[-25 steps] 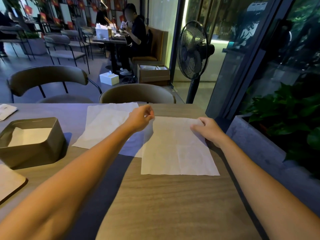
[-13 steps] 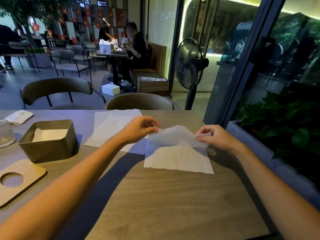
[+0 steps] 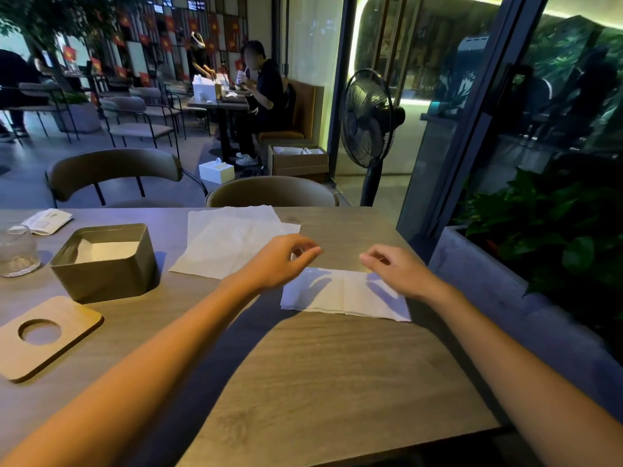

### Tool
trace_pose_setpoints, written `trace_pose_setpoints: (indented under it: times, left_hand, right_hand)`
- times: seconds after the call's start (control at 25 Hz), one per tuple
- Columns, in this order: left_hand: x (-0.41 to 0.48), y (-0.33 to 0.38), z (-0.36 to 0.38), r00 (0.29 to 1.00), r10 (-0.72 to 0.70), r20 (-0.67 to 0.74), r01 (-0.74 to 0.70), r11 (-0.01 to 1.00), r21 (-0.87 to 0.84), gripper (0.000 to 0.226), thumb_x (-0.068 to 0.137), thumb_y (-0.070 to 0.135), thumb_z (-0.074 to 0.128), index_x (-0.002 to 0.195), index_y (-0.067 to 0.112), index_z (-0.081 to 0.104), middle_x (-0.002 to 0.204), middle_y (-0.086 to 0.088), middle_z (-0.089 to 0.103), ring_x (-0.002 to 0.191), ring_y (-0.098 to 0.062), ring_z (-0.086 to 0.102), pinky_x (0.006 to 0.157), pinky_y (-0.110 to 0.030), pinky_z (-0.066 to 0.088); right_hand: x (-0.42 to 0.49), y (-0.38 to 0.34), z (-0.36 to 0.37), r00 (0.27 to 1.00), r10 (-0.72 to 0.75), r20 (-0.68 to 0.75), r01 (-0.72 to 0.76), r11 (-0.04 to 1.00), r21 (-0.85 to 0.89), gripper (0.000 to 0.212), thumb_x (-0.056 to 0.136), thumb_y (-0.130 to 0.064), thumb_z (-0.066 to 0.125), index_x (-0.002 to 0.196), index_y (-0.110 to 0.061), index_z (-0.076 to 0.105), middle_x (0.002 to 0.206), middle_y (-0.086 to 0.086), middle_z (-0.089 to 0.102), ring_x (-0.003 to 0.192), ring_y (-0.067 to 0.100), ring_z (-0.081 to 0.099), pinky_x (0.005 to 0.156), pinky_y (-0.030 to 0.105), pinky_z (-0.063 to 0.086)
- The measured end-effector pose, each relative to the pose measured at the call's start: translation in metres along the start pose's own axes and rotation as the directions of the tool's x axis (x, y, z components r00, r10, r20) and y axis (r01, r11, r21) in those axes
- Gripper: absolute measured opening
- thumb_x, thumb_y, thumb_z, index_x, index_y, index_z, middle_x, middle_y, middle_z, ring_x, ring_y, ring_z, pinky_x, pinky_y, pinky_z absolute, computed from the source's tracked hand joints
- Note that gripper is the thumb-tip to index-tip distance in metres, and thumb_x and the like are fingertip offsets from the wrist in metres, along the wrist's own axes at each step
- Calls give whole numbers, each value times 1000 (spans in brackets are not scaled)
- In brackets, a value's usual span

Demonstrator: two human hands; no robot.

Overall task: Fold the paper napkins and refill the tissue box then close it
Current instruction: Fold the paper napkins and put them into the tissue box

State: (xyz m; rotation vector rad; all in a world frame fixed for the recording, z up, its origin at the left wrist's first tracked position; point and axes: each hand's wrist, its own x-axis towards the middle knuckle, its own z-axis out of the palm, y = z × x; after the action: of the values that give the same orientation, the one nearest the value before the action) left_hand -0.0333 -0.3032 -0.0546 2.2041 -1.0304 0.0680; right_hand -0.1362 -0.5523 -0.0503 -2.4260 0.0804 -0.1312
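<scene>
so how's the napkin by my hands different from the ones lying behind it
The near napkin is folded into a narrow strip; the far napkins lie opened out as broad sheets. The near napkin is one piece; the far napkins are at least two overlapping sheets. The near napkin lies further right; the far napkins sit nearer the tissue box. Both are white paper lying flat on the table.

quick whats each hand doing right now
Left hand: open, fingers loosely curled, holding nothing, above the napkin.
Right hand: open, loosely curled, holding nothing.
</scene>
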Motion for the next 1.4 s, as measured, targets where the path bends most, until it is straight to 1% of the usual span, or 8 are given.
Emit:
trace_pose_setpoints:
  times: [0.16, 0.36, 0.52, 0.72, 0.88, 1.08, 1.24, 1.4]
  left_hand:
    - [4, 18, 41, 988, 24, 151, -60, 968, 244, 45, 103, 43, 43, 142, 23, 49, 146, -3, 46, 130, -18, 47, 103, -27, 37]
    - [0, 14, 64, 940, -88, 328, -26, 944, 328, 58, 105, 46, 27, 154, 15, 28, 162, -6, 22, 150, -29, 18, 120, -40, 16]
    - [-14, -3, 62, 910, -196, 366, -17, 864, 503, 67, 100, 63, 14, 158, 32, 2, 166, -1, -4, 153, -24, -5, 121, -45, -3]
    - [-26, -14, 40, 889, -265, 372, 18, 834, 551, 77, 92, 74, 8, 157, 34, -6, 165, -4, -11, 152, -24, -12, 122, -49, -5]
    - [-33, -14, 32, 899, -231, 372, -12, 837, 547, 80, 91, 76, 11, 157, 33, -3, 166, -5, -9, 152, -26, -12, 121, -47, -7]
    - [-32, -1, 46, 950, -28, 312, -131, 871, 474, 69, 98, 67, 13, 158, 33, 8, 166, -4, -2, 152, -24, -9, 122, -45, -6]
    - [-39, 8, 59, 932, -95, 349, -89, 875, 476, 67, 101, 57, 15, 159, 25, 6, 166, -10, -1, 152, -27, -5, 123, -45, 0]
    - [-46, 6, 57, 945, -80, 316, -85, 875, 476, 69, 99, 61, 16, 159, 27, 8, 166, -8, 2, 153, -28, -2, 123, -47, 4]
  right_hand:
    - [0, -9, 32, 994, -110, 9, 109, 972, -209, 39, 103, -44, 48, 132, -22, 59, 133, -3, 59, 124, 14, 52, 103, 37, 45]
    - [-10, 6, 55, 989, -82, 120, 124, 909, -398, 59, 108, -46, 32, 160, -20, 27, 166, 1, 27, 154, 20, 20, 125, 43, 17]
    - [-18, 26, 52, 989, 9, 148, 62, 883, -464, 68, 106, -56, 19, 163, -20, 9, 171, -1, 6, 157, 18, 0, 127, 41, 1]
    - [-29, 42, 37, 983, 135, 128, -46, 843, -536, 80, 99, -68, 10, 163, -22, -1, 170, 2, -6, 156, 20, -10, 126, 44, -4]
    - [-36, 47, 30, 986, 149, 74, -98, 880, -465, 89, 92, -78, 7, 163, -24, 11, 170, 3, 8, 157, 21, 4, 126, 43, 5]
    - [-27, 34, 19, 988, 122, -100, -150, 922, -357, 57, 104, -41, 47, 154, -17, 38, 155, 6, 44, 142, 29, 38, 116, 42, 31]
    - [-11, 22, 17, 962, 235, -135, -261, 941, -216, 33, 99, -39, 55, 119, -15, 67, 114, 4, 66, 106, 25, 59, 88, 39, 50]
    - [-5, 18, 15, 935, 318, -159, -342, 926, -162, 40, 95, -42, 58, 90, -3, 66, 87, 10, 65, 75, 21, 54, 62, 34, 37]
